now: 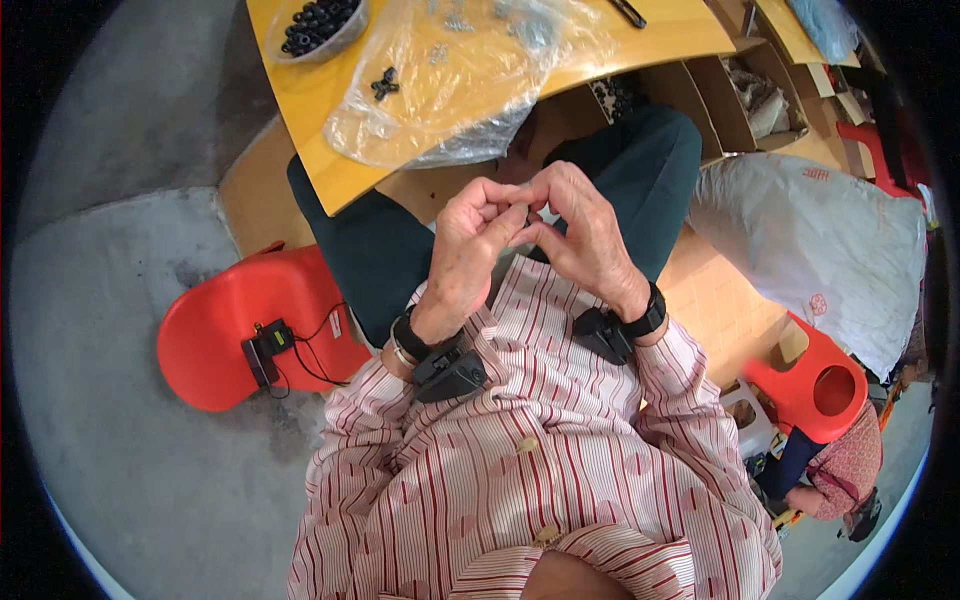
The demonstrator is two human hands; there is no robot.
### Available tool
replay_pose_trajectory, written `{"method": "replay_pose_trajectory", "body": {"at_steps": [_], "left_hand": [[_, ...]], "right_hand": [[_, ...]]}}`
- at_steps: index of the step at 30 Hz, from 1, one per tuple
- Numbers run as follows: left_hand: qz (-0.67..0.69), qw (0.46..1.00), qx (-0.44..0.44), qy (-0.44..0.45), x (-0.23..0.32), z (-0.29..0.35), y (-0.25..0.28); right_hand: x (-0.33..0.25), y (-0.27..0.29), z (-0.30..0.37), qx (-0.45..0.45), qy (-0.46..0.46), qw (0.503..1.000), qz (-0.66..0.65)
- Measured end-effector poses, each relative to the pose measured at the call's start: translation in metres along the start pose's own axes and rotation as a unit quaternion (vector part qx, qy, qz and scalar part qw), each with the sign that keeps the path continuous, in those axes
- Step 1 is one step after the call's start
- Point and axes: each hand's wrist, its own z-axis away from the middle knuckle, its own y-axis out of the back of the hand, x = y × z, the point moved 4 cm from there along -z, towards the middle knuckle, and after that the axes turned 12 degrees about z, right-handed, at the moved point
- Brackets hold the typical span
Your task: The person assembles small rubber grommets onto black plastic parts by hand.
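Observation:
Above my lap, my left hand [466,240] and my right hand [582,228] meet with their fingertips pinched together. Between them is something small, mostly covered by the fingers; a dark bit shows near the right fingertips, but its kind I cannot make out. Beyond the hands, a clear plastic bag [400,135] lies flat on the yellow table [310,130]. A few small black parts [384,84] and some small metal pieces [457,22] rest on the bag. A clear plastic bowl [348,38] of small black ring-like parts [315,22] stands at the table's far left.
A black tool-like object [628,12] lies by the table's far edge. Cardboard boxes [695,95] and a large whitish sack [815,245] stand to the right. On the left is a red chair [210,335] with a cabled black device [262,358]. Another person [838,465] is at lower right, near a red stool [815,375].

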Motion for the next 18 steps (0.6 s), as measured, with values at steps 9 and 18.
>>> {"method": "replay_pose_trajectory", "body": {"at_steps": [9, 18], "left_hand": [[-0.098, 0.994, 0.053, -0.012, 0.009, -0.009, 0.027], [-0.049, 0.998, 0.030, -0.018, 0.040, -0.017, 0.018]], "right_hand": [[0.019, 0.015, -0.043, -0.003, 0.000, 0.999, 0.036], [0.166, 0.085, -0.166, 0.088, -0.055, 0.926, 0.363]]}}
